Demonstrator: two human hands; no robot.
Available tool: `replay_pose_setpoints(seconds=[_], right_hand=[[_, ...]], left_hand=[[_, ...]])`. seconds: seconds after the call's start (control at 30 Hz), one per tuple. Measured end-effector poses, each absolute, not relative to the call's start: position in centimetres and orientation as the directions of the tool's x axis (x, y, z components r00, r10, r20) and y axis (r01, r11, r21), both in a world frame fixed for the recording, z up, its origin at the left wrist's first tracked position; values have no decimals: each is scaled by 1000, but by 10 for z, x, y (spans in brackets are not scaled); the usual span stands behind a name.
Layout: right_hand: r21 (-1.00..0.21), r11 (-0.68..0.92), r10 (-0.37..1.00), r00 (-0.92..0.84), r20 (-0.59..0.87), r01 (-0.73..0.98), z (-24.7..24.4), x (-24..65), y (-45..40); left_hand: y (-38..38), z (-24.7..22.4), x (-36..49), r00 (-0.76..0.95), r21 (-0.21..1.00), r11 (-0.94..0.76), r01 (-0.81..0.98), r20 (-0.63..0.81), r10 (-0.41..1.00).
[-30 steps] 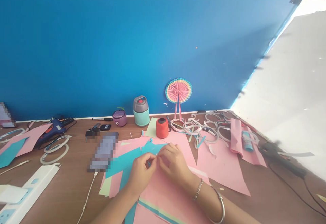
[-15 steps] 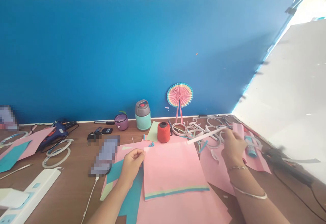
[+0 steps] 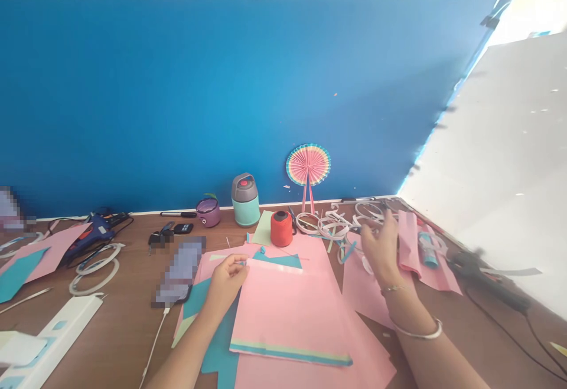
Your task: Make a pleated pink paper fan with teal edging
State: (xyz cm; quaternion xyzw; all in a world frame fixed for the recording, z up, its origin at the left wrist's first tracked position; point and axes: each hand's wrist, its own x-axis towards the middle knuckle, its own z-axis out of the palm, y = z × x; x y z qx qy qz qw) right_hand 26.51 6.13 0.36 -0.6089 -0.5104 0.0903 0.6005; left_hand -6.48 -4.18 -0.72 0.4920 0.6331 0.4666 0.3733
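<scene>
My left hand [image 3: 227, 281] pinches the top left corner of a pink paper sheet [image 3: 292, 306], which has a yellow-green and a blue band along its near edge. A pale, shiny strip [image 3: 277, 265] runs along part of the sheet's far edge. Over the heap of curled white strips [image 3: 334, 226] is my right hand [image 3: 381, 247], its thumb and fingers apart, and I see nothing held in it. Beneath the sheet lie more pink paper and blue paper [image 3: 221, 342]. Just beyond stands a red thread spool [image 3: 282, 231].
A round pleated paper fan [image 3: 309, 166] leans against the blue partition [image 3: 177, 94]. Nearby are a turquoise flask [image 3: 245, 203], a purple cup [image 3: 208, 213] and a phone [image 3: 181, 271] on its cable. A power strip [image 3: 66, 333] lies front left, a dark glue gun [image 3: 491, 283] at right.
The white strip that my right hand was drawing away from the sheet's far edge is no longer in it; its fingers have opened. The sheet's near edge has shifted left and towards me.
</scene>
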Motion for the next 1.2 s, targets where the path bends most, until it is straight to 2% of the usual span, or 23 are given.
replay_pose_setpoints(seconds=[0.07, 0.13, 0.27, 0.37, 0.43, 0.53, 0.73, 0.83, 0.9, 1.07, 1.2], right_hand=[[-701, 281, 732, 326, 598, 655, 1, 244, 55], [-583, 428, 758, 78, 648, 690, -2, 224, 47], [-473, 622, 770, -378, 515, 624, -8, 192, 28], [-397, 699, 715, -581, 388, 595, -11, 178, 19], [-371, 700, 713, -627, 314, 610, -11, 175, 16], [-368, 671, 739, -625, 252, 644, -9, 175, 15], [-341, 655, 753, -620, 218, 675, -5, 175, 13], [-334, 669, 739, -639, 214, 663, -4, 172, 10], [-355, 678, 728, -656, 200, 644, -4, 169, 8], [-486, 596, 778, -610, 150, 640, -7, 164, 1], [-643, 447, 842, -536, 66, 622, -9, 163, 3]], left_hand=[[-40, -12, -65, -253, 942, 64, 330, 23, 967], [-39, -16, -65, -265, 919, 55, 390, 54, 963], [-41, -18, -67, -262, 859, 45, 510, 105, 959], [-44, -16, -67, -168, 698, 8, 716, 162, 972], [-46, -14, -67, -98, 547, 7, 837, 137, 986], [-48, -9, -65, -52, 391, 28, 920, 52, 997], [-53, -10, -53, 54, 134, -55, 989, 11, 998], [-55, -17, -48, 40, 61, -41, 997, 9, 999], [-55, -20, -49, 22, 98, -25, 995, 29, 999], [-49, -18, -62, -63, 471, 27, 882, 60, 996], [-46, -15, -64, -166, 636, 78, 768, 80, 983]])
